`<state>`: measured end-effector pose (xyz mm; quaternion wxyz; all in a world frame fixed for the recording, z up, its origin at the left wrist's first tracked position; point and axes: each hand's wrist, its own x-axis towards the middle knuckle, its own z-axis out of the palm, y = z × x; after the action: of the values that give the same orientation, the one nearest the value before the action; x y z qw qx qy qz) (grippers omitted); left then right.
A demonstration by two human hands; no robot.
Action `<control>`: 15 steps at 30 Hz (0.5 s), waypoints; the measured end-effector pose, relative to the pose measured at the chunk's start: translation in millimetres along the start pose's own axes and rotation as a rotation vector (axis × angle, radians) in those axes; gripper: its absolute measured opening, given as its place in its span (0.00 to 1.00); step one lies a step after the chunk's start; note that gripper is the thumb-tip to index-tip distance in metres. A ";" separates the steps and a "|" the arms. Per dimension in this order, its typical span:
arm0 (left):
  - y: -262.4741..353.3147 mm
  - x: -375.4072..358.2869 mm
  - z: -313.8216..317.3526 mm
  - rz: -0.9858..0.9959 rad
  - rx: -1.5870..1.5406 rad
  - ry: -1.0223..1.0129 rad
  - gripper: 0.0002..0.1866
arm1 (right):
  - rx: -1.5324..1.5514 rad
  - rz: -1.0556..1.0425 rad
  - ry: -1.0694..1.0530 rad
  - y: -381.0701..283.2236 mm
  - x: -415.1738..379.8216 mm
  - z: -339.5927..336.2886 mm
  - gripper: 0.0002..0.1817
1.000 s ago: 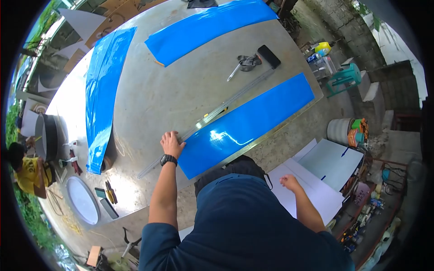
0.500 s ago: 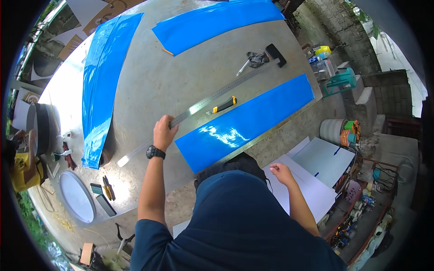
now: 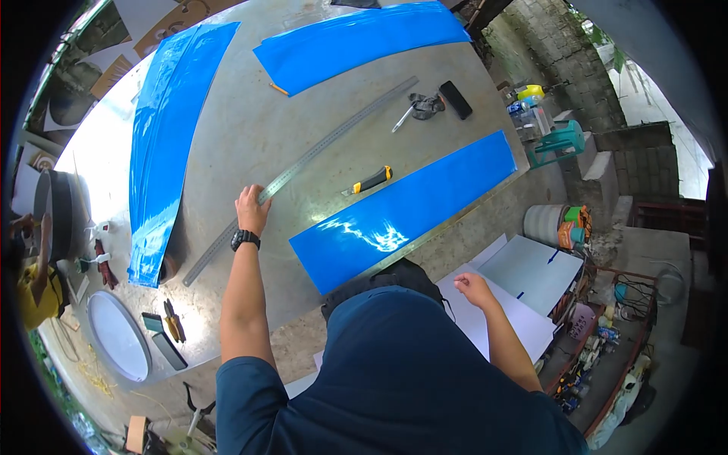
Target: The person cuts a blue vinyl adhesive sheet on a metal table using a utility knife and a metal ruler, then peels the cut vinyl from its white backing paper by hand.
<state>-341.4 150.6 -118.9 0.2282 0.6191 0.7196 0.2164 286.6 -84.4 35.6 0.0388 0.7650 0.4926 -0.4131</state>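
My left hand (image 3: 252,210), with a watch on its wrist, is closed around a long steel ruler (image 3: 334,138) that lies slantwise over the table. To the right of the ruler is a yellow and black utility knife (image 3: 370,181). A flat blue glossy sheet (image 3: 409,208) lies beyond the knife along the table's near edge. My right hand (image 3: 474,290) hangs past that edge, over white sheets, with its fingers curled in and nothing showing in them.
Blue sheeting lies at the left (image 3: 178,136) and at the far side (image 3: 364,42) of the table. A black phone (image 3: 456,100), a pen (image 3: 402,120), pliers (image 3: 174,322) and a white oval panel (image 3: 119,337) rest on it. Another person (image 3: 39,292) is at the far left.
My left hand has moved left and slightly up with the ruler. The ruler's far end has come away from the black phone. My right hand stays over the white sheets.
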 end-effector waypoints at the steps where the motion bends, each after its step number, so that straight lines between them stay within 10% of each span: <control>1: 1.1 -1.1 4.8 -0.028 0.044 0.003 0.19 | 0.013 -0.003 0.008 -5.8 -2.3 -0.7 0.15; 8: 22.2 -22.7 23.9 -0.034 0.132 0.230 0.22 | 0.069 0.047 -0.031 -18.6 -14.4 6.1 0.15; 15: 50.2 -128.2 55.4 0.054 -0.113 0.023 0.16 | 0.095 0.015 -0.014 45.0 -3.2 36.4 0.15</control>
<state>-252.1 32.3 -125.7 0.2486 0.6218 0.6919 0.2698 299.8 -126.7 -1.8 0.0090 0.7668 0.4664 -0.4408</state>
